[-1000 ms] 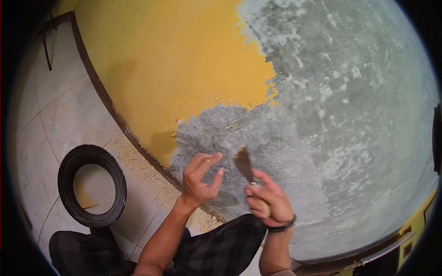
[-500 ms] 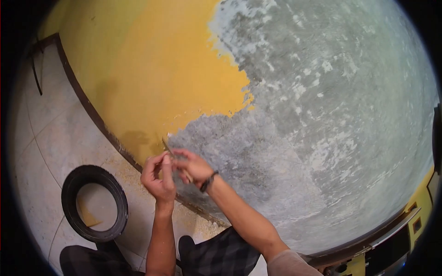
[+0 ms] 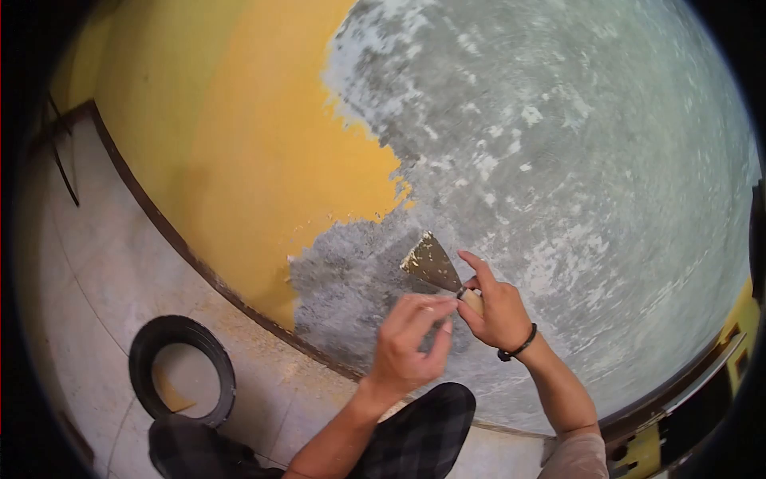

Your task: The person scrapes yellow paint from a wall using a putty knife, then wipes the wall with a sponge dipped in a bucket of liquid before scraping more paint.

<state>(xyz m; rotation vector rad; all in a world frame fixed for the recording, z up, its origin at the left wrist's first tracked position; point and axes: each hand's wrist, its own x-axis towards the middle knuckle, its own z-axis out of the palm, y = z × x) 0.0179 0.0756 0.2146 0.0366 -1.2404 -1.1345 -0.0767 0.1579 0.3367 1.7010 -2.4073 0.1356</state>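
A putty knife point(image 3: 432, 262) with a wide metal blade is in my right hand point(image 3: 501, 311), its pale handle point(image 3: 472, 302) in the grip and the index finger stretched out. Bits of pale residue cling to the blade, which tilts up and to the left in front of the wall. Close to the handle, my left hand point(image 3: 408, 343) has loosely curled fingers, with a gap between them and the thumb. Bare grey wall point(image 3: 519, 223) lies behind both hands, and yellow paint point(image 3: 271, 136) covers the wall's left part with a ragged edge.
A black tyre-like ring point(image 3: 142, 363) lies on the tiled floor point(image 3: 88, 263) at lower left. Yellowish flakes point(image 3: 263, 343) are scattered along the dark baseboard point(image 3: 191, 259). My knees point(image 3: 435, 423) are close to the wall.
Both hands have moved right, away from the paint's lower edge. The putty knife now shows its broad face, and my left fingers have come apart from its blade. The view has shifted too.
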